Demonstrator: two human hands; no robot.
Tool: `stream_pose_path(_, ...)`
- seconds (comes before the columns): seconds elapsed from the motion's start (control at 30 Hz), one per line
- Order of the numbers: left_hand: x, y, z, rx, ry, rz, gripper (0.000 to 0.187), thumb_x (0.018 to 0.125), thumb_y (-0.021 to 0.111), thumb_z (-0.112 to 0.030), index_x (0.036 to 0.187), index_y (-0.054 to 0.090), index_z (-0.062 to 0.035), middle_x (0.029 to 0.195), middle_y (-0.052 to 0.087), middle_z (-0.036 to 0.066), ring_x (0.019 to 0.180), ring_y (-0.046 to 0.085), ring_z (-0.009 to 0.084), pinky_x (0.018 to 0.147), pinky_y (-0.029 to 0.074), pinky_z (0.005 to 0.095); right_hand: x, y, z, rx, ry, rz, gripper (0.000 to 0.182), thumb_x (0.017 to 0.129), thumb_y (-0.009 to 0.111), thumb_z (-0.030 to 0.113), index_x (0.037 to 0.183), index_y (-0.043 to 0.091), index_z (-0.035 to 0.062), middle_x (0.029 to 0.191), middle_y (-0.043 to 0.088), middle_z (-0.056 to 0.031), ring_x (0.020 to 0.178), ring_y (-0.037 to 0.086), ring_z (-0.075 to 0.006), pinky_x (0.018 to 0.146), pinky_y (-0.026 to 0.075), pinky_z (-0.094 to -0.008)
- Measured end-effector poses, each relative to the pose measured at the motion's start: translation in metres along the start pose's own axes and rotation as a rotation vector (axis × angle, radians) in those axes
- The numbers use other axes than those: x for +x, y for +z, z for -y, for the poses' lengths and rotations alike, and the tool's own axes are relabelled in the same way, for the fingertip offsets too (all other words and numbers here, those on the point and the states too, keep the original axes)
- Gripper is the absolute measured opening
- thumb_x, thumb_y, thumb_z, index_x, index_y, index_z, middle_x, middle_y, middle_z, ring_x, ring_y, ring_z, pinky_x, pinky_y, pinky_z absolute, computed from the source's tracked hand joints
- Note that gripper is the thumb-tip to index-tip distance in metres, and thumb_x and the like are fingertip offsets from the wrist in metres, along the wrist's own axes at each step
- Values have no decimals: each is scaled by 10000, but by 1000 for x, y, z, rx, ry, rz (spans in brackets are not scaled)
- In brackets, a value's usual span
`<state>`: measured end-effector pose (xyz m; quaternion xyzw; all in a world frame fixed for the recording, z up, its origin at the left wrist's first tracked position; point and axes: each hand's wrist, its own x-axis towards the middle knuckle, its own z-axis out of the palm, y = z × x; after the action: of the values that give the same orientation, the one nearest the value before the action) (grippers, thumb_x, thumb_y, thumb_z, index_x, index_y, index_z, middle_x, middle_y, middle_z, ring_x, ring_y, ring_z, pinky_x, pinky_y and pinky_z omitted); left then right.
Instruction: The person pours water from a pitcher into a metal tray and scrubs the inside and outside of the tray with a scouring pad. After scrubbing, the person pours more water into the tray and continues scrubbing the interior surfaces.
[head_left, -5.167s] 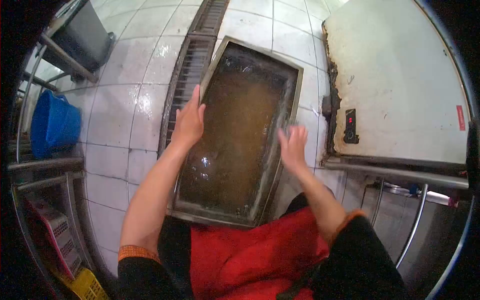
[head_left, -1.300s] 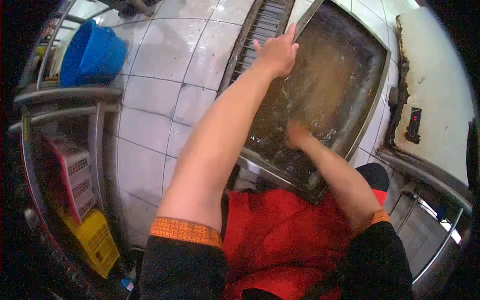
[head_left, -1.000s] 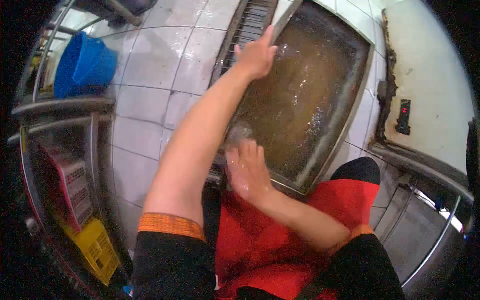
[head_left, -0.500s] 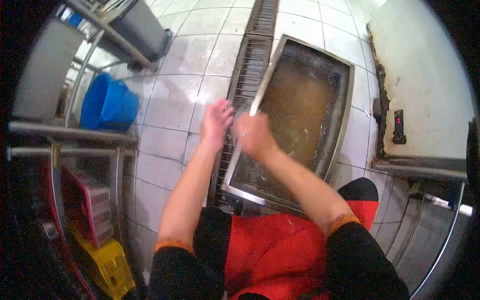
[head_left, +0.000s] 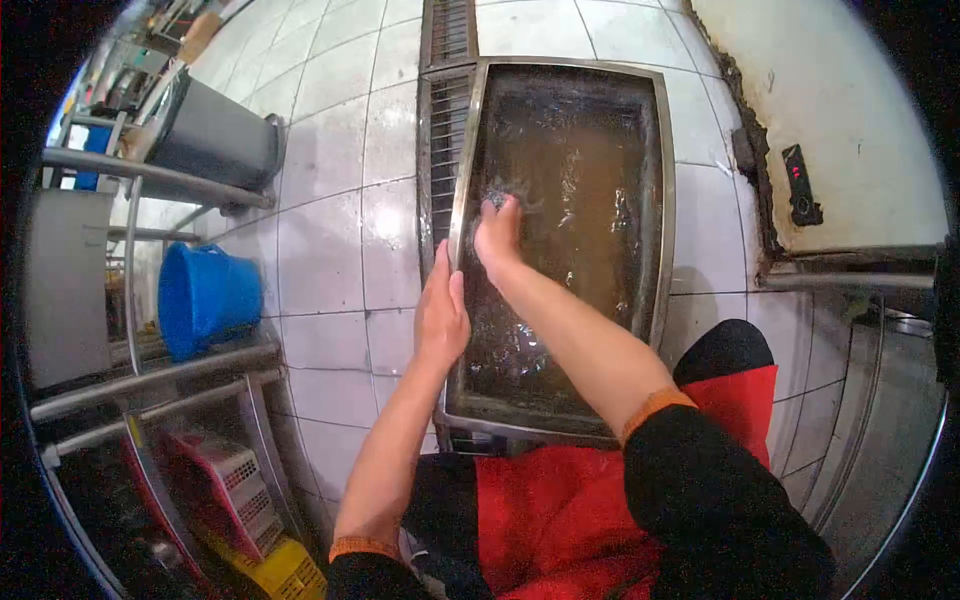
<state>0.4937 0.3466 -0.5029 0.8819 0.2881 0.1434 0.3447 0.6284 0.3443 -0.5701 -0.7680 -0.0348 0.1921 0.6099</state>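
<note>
A rectangular metal tray with brownish, murky water in it lies on the tiled floor in front of me. My left hand is at the tray's left rim, thumb and fingers on either side of it. Inside the tray, near the same rim, my right hand is closed on a small grey, shiny wad that looks like a metal scourer. Fingers cover much of the wad. Ripples and suds show on the water around it.
A floor drain grate runs along the tray's left side. Further left are a blue bucket, a grey bin, a metal rack frame and a pink-and-white basket. A white appliance stands right.
My right hand has gone from above the left rim down into the tray. My left hand, raised with fingers spread before, is now at the rim. The view has shifted.
</note>
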Motion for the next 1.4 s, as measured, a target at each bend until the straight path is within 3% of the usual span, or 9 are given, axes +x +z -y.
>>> stream_pose_path(0.53,3,-8,-5,-107,-50,45,455,1010,287,-229,1398,335,3,1306,476,283,1209,466,427,997,384,416,-17,-4,10,-4,-527,47,231,943,407,217,1004,485,9,1068,451,-171,1079,424,-268,974,306,-407)
stream_pose_path(0.73,6,-10,-7,-157,-76,62,460,1010,281,-240,1402,334,-5,1284,495,283,1185,481,432,959,403,426,-59,8,-36,420,-194,26,149,923,420,172,887,488,45,950,482,-149,916,455,-276,849,372,-404)
stream_pose_path(0.9,8,-11,-9,-132,-45,47,473,1018,273,-252,1407,333,11,1305,502,255,1218,485,381,984,395,382,43,8,22,251,-259,-28,162,855,450,106,1007,423,58,923,508,-119,858,497,-228,787,421,-381)
stream_pose_path(1.0,8,-11,-8,-173,-92,75,471,1017,280,-249,1406,336,12,1341,474,247,1245,464,369,1007,375,376,-29,-1,5,206,-94,35,148,847,457,85,986,416,58,908,486,-123,847,476,-231,796,408,-382)
stream_pose_path(1.03,8,-9,-8,-169,-78,60,469,1018,287,-247,1404,338,13,1335,479,250,1243,468,366,1005,377,370,-67,-15,-26,79,-382,111,95,885,427,81,975,415,56,921,481,-129,873,477,-233,812,400,-392)
stream_pose_path(1.2,15,-7,-1,-141,-102,40,471,1019,284,-255,1404,340,11,1339,478,244,1247,461,373,1007,375,373,60,15,43,288,-402,-48,67,916,404,140,957,420,89,848,452,-86,809,438,-185,748,384,-351)
stream_pose_path(1.27,8,-12,-9,-115,-158,75,471,1019,280,-257,1405,340,7,1341,477,242,1244,464,377,1007,375,377,35,17,31,335,-333,-67,89,886,451,130,893,437,42,860,476,-143,814,464,-260,758,394,-399)
stream_pose_path(1.33,8,-10,-9,-146,-95,45,469,1017,278,-249,1404,334,10,1320,483,262,1229,469,390,999,382,394,-52,3,-8,292,-47,34,69,850,444,95,913,418,82,829,413,-55,782,401,-169,742,377,-328)
stream_pose_path(1.4,11,-12,-12,-190,-144,84,452,1011,285,-217,1402,331,7,1303,479,283,1210,462,428,986,392,420,-80,-14,-13,115,-338,66,53,871,435,119,906,419,83,825,405,-55,775,402,-166,720,380,-323)
